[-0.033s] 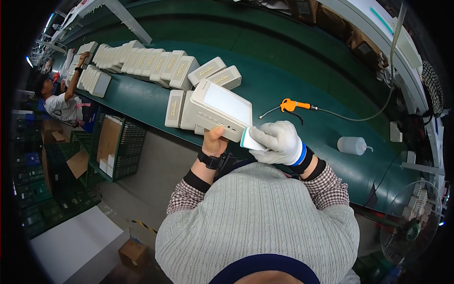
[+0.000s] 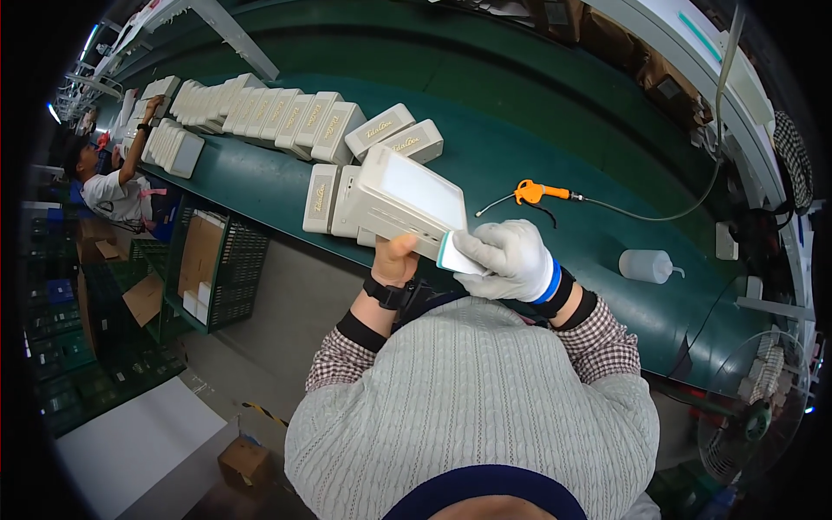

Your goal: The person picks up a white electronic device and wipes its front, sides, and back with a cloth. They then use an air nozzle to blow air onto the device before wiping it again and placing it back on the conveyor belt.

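My left hand (image 2: 395,261), bare with a black watch at the wrist, grips the near end of a cream box-shaped device (image 2: 368,184). The device is held tilted above the bench, its pale rectangular panel facing up and right and a row of small ports on its near side. A white glove covers my right hand (image 2: 510,260), which pinches a folded white cloth or pad (image 2: 459,253) with a teal edge. That pad touches the device's near right corner, over part of the port side. The fingertips under the device are hidden.
More cream devices (image 2: 286,121) stand in a long row on the green bench (image 2: 537,156). An orange air gun (image 2: 542,192) on a hose and a white squeeze bottle (image 2: 646,266) lie to the right. Another person (image 2: 117,186) works far left, beside green crates (image 2: 234,277).
The device has tipped slightly, showing less of its port side. My right hand and the pad have shifted a little left along its edge.
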`<state>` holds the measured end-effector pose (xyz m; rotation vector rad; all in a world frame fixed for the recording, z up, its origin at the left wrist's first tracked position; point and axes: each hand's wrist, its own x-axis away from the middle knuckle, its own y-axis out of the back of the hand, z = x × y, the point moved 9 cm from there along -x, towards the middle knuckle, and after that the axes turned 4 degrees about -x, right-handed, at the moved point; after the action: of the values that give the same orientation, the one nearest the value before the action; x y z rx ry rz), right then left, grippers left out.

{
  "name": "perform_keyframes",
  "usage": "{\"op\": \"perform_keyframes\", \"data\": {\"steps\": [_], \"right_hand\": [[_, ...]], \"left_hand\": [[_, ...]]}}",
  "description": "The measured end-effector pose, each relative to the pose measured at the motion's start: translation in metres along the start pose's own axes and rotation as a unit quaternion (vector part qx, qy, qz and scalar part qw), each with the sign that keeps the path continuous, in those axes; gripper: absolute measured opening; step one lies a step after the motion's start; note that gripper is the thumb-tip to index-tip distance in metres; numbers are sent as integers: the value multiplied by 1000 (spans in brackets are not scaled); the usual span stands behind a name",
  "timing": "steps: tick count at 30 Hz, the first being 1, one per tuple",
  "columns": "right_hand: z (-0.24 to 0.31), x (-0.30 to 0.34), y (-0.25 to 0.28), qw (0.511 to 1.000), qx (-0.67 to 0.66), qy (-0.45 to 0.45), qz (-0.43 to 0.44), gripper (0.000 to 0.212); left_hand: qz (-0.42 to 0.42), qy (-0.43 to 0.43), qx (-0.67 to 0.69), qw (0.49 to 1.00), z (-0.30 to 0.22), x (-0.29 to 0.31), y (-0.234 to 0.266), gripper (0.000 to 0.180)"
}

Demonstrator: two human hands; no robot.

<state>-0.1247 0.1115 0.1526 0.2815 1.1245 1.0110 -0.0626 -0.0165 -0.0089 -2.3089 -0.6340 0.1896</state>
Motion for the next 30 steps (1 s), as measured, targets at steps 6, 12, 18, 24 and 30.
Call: {"op": "perform_keyframes", "data": {"steps": [6,12,18,24,30], "right_hand": [[-2,3,-2,1000,15,-17,9,51],[-3,11,2,999,19,-26,2,49],[-7,5,0,999,-17,-23,-23,56],[-15,25,0,999,-3,-32,6,56],[-35,48,-4,996,-22,-91,-3,55]], "left_hand": [[-23,-13,51,998,10,4,5,73],[-3,-8,78,997,6,1,2,72],[-20,-12,25,999,12,4,1,71],[-33,-8,60,998,10,3,4,74],[-16,-51,74,996,-16,-12,-6,87]]}}
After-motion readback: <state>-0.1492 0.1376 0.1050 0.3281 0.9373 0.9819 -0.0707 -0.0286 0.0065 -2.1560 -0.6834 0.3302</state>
